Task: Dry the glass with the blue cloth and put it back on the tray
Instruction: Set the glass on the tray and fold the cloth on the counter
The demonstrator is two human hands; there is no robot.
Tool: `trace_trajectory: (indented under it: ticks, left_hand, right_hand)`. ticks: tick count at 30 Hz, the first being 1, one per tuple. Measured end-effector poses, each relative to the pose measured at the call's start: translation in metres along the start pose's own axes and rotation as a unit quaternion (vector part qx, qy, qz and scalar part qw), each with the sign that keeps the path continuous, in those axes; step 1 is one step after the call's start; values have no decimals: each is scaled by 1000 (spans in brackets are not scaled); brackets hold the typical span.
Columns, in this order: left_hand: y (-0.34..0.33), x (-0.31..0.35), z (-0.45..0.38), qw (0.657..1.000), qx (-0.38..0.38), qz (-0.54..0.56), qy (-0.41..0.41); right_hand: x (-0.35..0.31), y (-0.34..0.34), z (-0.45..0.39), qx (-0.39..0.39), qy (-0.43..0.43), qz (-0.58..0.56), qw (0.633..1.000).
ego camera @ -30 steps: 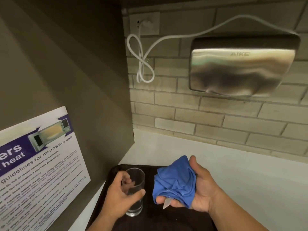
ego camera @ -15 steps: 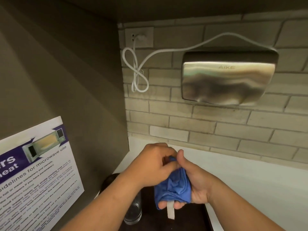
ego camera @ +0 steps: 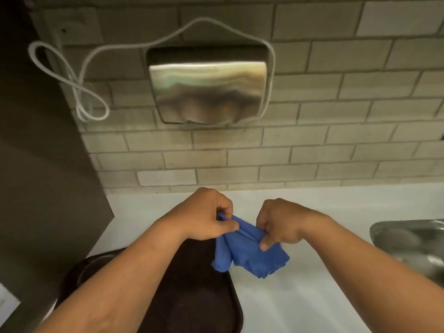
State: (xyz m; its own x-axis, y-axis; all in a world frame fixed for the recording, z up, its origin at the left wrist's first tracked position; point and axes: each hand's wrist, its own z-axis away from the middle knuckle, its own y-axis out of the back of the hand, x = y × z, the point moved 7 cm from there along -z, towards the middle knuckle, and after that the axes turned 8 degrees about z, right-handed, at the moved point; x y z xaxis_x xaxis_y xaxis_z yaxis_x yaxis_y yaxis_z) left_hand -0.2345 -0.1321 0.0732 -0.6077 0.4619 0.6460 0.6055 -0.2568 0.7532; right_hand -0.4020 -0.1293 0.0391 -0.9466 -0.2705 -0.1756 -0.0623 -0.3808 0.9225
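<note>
Whereas a second ago the left hand (ego camera: 204,217) gripped the glass on the tray (ego camera: 192,284) and the right hand (ego camera: 281,223) alone cupped the balled blue cloth (ego camera: 249,251), the head view now shows both hands pinched shut on the cloth's upper edge, pulling it apart so it hangs open above the tray's right rim. The glass has been let go; only a faint curved outline (ego camera: 96,265) shows beside the left forearm, probably its rim, so it likely stands on the dark tray, undried. Spreading the cloth looks like preparation for wiping. Nothing else shows on the tray. At the right edge sits a steel sink (ego camera: 408,239), its contents unclear.
</note>
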Motion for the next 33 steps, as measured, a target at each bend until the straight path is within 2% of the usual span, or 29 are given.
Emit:
trace_trajectory:
  ticks: [8,10,12,14,15,18,20,22,23,30,33]
  left_hand:
    - [-70,-10,-21,991,-47,-115,45]
    - [-108,-15,-5,981,-122,-140,51]
    - [-146,-24,17,963,-210,-153,73]
    - [-172,-31,29,949,-247,-160,114]
    - [-178,-32,27,952,-226,-165,127]
    - [-202,-33,12,961,-118,-202,145]
    - [-234,-42,11,942,-155,-213,206]
    - [-260,-57,15,909,-214,-238,268]
    - [-266,-64,14,901,-220,-249,279]
    - [-259,-91,-3,907,-215,-260,253]
    - [-259,-93,-1,919,-193,-249,237]
  right_hand:
    - [49,-13,-3,91,-18,73,993]
    - [55,-43,-3,51,-16,92,994]
    - [57,-90,0,-33,3,148,988]
    - [59,-133,2,-93,28,173,980]
    - [59,-145,-1,-87,41,150,984]
    - [61,-159,-16,-3,43,85,995]
    - [62,-175,-23,18,41,93,995]
    - [66,-200,-28,-23,29,115,993]
    - [69,-207,-32,-30,17,110,993]
    - [77,-205,-61,-32,3,74,997]
    - [76,-205,-61,-30,-2,73,997]
